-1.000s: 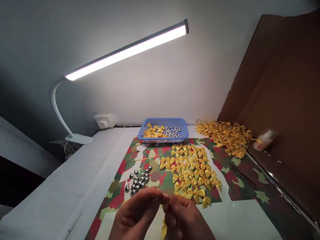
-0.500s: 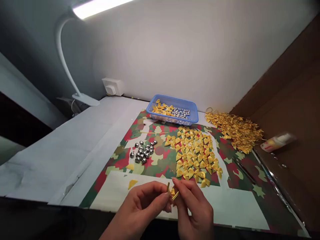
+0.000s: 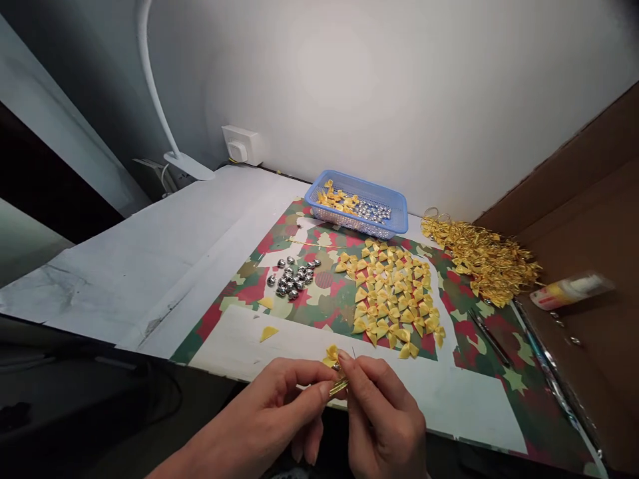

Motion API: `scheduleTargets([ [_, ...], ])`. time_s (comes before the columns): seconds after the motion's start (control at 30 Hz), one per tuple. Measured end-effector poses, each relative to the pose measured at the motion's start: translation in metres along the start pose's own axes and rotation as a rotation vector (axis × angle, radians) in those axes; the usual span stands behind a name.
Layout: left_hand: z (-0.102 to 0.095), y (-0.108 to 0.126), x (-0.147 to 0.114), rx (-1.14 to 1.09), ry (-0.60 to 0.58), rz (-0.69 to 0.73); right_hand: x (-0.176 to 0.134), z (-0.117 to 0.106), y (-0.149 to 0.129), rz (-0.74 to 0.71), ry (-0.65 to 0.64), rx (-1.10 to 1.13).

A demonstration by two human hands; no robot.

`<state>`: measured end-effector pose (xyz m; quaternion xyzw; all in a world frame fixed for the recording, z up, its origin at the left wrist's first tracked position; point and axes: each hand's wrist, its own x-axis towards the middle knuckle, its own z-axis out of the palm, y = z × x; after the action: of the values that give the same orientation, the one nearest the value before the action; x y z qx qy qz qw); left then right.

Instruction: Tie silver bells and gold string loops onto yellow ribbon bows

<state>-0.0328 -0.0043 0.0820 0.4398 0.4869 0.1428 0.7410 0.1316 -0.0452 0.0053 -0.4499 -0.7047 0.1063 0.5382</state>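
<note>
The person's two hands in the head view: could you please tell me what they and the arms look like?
The left hand and right hand are bare: no gloves, no rings or markings that I can make out. The left forearm shows no sleeve. The picture ends near the right wrist, so any sleeve beyond cannot be told.

- Left hand [image 3: 284, 402] and right hand [image 3: 382, 412] meet at the front edge, a gold strand [image 3: 338, 386] pinched between their fingertips.
- Just beyond the fingers – one yellow bow [image 3: 331, 356].
- Shiny silver balls [image 3: 294, 281] cluster on the patterned sheet [image 3: 327, 313], left of spread-out yellow bows [image 3: 392, 299].
- Behind them, a blue basket [image 3: 400, 223] holds more bows and balls.
- At right – a golden heap [image 3: 492, 263], a bottle [image 3: 569, 291] lying tilted, and a slim dark tool [image 3: 490, 339].
</note>
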Motion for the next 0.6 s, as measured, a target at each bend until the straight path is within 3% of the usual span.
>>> scheduleTargets([
  [0.13, -0.0022, -0.0006, -0.0005, -0.030, -0.070, 0.034, 0.0057, -0.0001, -0.0024, -0.084, -0.008, -0.084],
  [0.47, -0.0052, -0.0009, -0.0010, -0.081, -0.031, 0.046, 0.0076, 0.0021, 0.0006, -0.141, -0.039, -0.230],
  [0.6, -0.0059, -0.0024, 0.0005, -0.025, -0.067, 0.100, 0.0098, 0.0025, -0.0016, -0.113, -0.044, -0.229],
])
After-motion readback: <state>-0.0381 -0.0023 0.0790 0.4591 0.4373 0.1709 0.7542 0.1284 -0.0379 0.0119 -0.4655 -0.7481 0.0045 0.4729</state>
